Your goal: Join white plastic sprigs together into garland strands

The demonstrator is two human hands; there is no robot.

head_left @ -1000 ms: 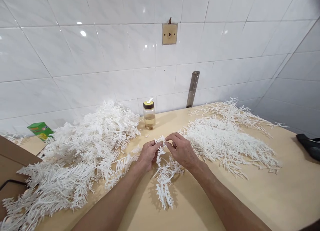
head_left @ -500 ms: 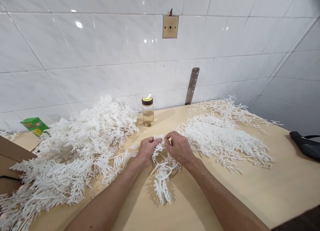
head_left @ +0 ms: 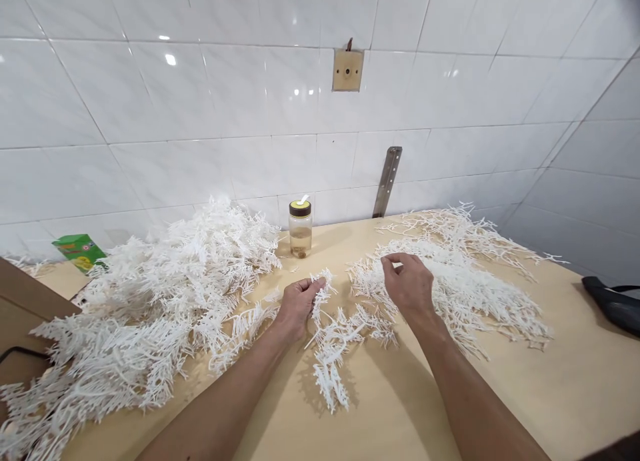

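Near the middle of the table, my left hand (head_left: 299,306) pinches a white branched plastic piece (head_left: 331,364) by its upper end, and the piece hangs down toward the tabletop. My right hand (head_left: 409,281) is apart from it, over the left part of the right-hand pile of white strands (head_left: 463,281). Its thumb and index finger are closed together; whether anything small is between them is hidden. A large heap of white feathery branches (head_left: 175,301) covers the left side of the table.
Behind my left hand a lidded bottle (head_left: 301,231) stands near the tiled wall. At the left are a green box (head_left: 81,253) and a brown carton (head_left: 30,301). A black object (head_left: 613,304) lies at the right edge of the wooden table (head_left: 585,361).
My right hand has moved away from my left hand, to the right toward the pile there. More branches spread to the right of the held piece. The camera view has shifted slightly.
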